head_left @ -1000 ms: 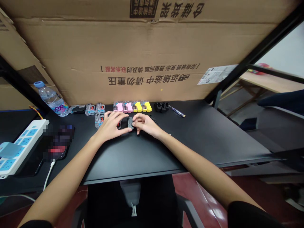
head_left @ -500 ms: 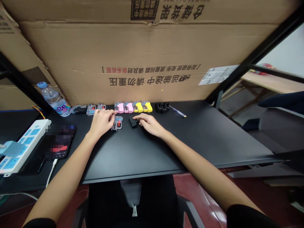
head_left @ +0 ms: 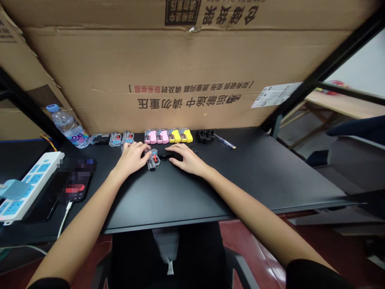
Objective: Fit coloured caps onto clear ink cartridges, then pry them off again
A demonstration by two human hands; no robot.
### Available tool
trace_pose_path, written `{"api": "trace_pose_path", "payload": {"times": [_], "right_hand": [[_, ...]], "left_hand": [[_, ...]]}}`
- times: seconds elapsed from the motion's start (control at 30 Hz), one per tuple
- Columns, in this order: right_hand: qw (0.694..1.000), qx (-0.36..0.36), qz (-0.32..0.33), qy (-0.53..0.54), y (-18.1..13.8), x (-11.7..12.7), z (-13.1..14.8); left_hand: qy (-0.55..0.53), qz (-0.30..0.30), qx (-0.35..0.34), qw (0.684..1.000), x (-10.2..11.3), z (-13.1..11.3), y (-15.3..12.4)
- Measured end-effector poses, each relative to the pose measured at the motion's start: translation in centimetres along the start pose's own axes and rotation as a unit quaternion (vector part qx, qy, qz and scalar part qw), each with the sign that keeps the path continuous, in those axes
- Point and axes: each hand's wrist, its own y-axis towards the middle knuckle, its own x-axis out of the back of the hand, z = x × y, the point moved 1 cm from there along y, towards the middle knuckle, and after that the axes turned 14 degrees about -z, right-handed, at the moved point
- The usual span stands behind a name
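Our clear piece [head_left: 152, 160] lies lengthwise roughly front-to-back, loop [head_left: 158, 161] facing right; whether our left hand [head_left: 130, 157] or right hand [head_left: 189, 159] pinches anything, we cannot tell.

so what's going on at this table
At a black table, someone has the left hand at a clear piece with a red part and the right hand at a black piece beside it; whether either is gripped is unclear. Pink pieces and yellow pieces lie in a row behind, by the cardboard.
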Motion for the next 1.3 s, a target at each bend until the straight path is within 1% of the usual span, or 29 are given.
{"api": "trace_pose_path", "payload": {"times": [0.1, 0.23, 0.3, 0.43, 0.57, 0.7, 0.87, 0.97, 1.07, 1.13, 1.3], "right_hand": [[1.0, -0.011, -0.005, -0.012, 0.0, 0.0, -0.3], [0.999, -0.025, -0.005, -0.028, -0.1, 0.0, -0.4], [0.999, -0.03, 0.002, -0.038, -0.2, 0.1, -0.3], [0.999, -0.027, 0.018, -0.043, -0.2, -0.1, -0.3], [0.999, -0.021, -0.005, -0.035, -0.3, -0.3, -0.6], [0.999, -0.015, -0.035, -0.031, -0.3, -0.5, -0.8], [0.999, 0.018, -0.044, -0.022, -0.2, -0.3, -0.4], [0.998, 0.023, -0.061, -0.017, -0.2, 0.0, 0.0], [0.997, 0.024, -0.067, -0.003, -0.2, 0.0, 0.3], [0.998, 0.025, -0.064, 0.008, -0.2, 0.0, 0.3], [0.998, 0.023, -0.052, 0.013, -0.3, -0.3, -0.3]], "left_hand": [[-0.027, 0.024, 0.004, 0.999, 0.4, -0.5, 0.0], [-0.043, 0.087, -0.01, 0.995, 0.6, -0.8, -0.2], [-0.05, 0.104, -0.019, 0.993, 0.5, -0.9, -0.4], [-0.084, 0.106, -0.025, 0.99, 0.1, -1.1, -0.6], [-0.149, 0.107, -0.009, 0.983, 0.0, -1.2, -0.6], [-0.236, 0.105, 0.006, 0.966, -0.5, -0.8, -0.6], [-0.308, 0.084, 0.024, 0.947, -1.4, -0.3, -0.5], [-0.35, 0.086, 0.052, 0.931, -1.5, -0.3, -0.5], [-0.373, 0.121, 0.083, 0.916, -1.7, -0.3, -0.6], [-0.377, 0.134, 0.088, 0.912, -1.8, -0.4, -0.6], [-0.38, 0.114, 0.086, 0.914, -2.0, -0.5, -0.6]]}}
